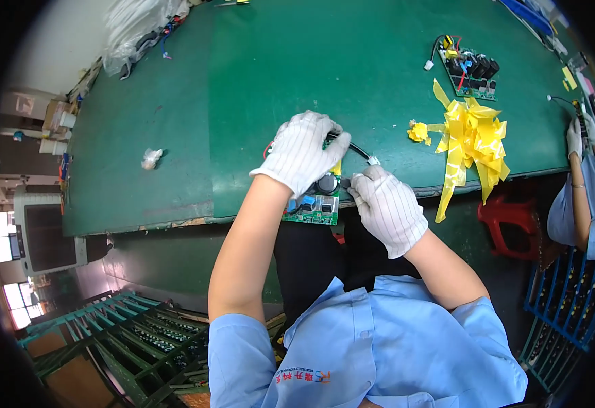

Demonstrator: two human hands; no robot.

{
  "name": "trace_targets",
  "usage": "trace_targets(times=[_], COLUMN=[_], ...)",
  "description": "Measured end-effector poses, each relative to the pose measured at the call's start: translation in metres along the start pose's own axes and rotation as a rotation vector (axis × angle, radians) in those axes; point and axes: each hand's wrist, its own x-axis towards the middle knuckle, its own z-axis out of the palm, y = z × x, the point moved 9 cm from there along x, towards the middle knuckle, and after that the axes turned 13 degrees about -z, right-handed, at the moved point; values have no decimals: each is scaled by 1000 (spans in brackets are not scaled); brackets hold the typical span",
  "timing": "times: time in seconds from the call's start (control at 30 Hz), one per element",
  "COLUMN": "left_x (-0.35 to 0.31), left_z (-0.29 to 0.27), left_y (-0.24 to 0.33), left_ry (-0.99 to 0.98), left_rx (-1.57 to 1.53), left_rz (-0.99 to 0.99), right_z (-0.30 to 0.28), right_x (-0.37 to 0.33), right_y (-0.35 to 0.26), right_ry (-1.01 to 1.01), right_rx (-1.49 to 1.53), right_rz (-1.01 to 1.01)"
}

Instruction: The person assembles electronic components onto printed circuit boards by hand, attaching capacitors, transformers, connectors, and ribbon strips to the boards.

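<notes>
A green circuit board with black cylindrical components and blue parts lies at the table's near edge, jutting slightly past it. My left hand, in a white striped glove, covers its far half, the fingers curled round it. Close against the board's right side is my right hand, gloved alike, with thumb and fingers pinched together. A small dark bit shows at those fingertips; I cannot make out what it is. From under my left hand a black cable curves to a white connector just above my right hand.
Crumpled yellow tape lies right of my hands, with another circuit board beyond it. A small clear plastic scrap is on the left of the green table. At far right a co-worker's gloved hand shows, near a red stool.
</notes>
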Motion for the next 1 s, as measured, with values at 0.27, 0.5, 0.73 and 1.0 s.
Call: trace_targets(times=[0.27, 0.5, 0.73, 1.0], left_x=[11, 10, 11, 9], left_z=[19, 15, 16, 0], left_y=[-10, -11, -9, 0], left_ry=[-180, -166, -147, 37], left_rx=[-31, -62, -30, -37], left_rz=[-142, -147, -118, -30], right_z=[5, 11, 17, 10], right_x=[4, 6, 11, 20], right_y=[11, 9, 10, 14], right_ry=[-105, -120, -135, -182], right_rx=[18, -58, -184, -109], right_rz=[47, 122, 105, -66])
